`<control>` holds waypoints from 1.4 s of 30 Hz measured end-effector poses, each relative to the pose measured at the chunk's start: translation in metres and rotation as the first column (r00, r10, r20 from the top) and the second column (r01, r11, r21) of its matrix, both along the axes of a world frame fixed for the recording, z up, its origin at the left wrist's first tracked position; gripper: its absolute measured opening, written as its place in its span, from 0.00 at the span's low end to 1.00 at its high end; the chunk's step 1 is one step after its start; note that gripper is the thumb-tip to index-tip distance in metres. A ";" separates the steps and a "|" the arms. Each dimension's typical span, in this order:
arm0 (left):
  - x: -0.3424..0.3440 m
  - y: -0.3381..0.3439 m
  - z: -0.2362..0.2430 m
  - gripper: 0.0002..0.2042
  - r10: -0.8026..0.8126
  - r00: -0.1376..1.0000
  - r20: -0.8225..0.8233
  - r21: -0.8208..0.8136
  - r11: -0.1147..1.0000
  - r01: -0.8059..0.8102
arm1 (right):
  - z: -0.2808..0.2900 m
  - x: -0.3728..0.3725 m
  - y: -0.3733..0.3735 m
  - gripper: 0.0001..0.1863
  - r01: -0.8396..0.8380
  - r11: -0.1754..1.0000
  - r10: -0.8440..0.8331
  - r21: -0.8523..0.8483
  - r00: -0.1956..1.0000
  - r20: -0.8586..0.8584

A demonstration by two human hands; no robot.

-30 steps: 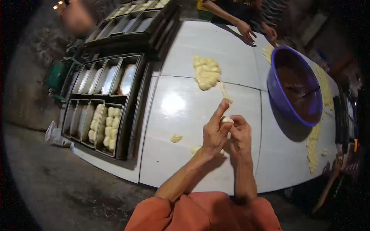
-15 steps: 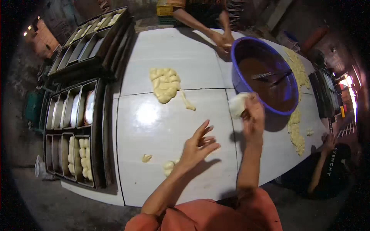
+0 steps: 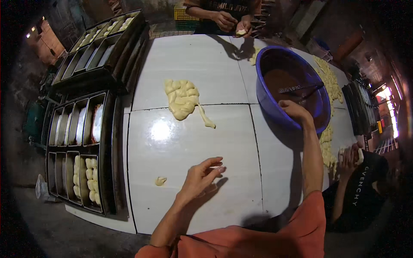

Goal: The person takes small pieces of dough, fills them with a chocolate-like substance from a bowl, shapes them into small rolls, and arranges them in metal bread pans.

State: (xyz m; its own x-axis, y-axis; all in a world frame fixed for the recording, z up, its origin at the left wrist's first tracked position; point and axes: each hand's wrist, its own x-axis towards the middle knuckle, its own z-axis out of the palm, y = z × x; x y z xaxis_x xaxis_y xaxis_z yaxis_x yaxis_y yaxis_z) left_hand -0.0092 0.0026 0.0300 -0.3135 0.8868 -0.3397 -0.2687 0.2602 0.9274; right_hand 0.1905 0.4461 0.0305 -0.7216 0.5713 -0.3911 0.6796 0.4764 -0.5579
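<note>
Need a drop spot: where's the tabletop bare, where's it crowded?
Bare: between dough slab and purple tub; between slab and left grip; between that grip and right forearm. Crowded: left, baking tins; right, tub plus dough strip beyond, right grip at the tub's near rim.

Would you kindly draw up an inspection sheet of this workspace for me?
Surface: white table with dark seams and a glare spot.
Job's things: dough mass with a trailing strip; purple basin with brown contents; loaf tins, two holding dough balls.
Clutter: small dough scrap.
Left hand: open over the table, nothing seen in it.
Right hand: at the basin's near rim; grip unclear.
Cables: nothing seen.
Surroundings: one co-worker opposite, another co-worker at right; yellow crate behind.
</note>
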 end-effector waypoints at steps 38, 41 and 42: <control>-0.019 -0.004 0.010 0.17 0.502 0.826 0.256 0.141 0.826 -0.545 | 0.008 -0.129 -0.365 0.09 0.155 0.891 -0.427 -0.426 0.605 -0.672; -0.032 -0.009 0.016 0.18 0.403 0.822 0.403 0.003 0.897 -0.442 | 0.027 -0.126 -0.368 0.11 0.121 0.694 -0.624 -0.710 0.593 -0.509; -0.037 -0.011 0.012 0.18 0.405 0.822 0.399 0.004 0.896 -0.444 | 0.033 -0.124 -0.367 0.11 0.122 0.619 -0.657 -0.776 0.621 -0.427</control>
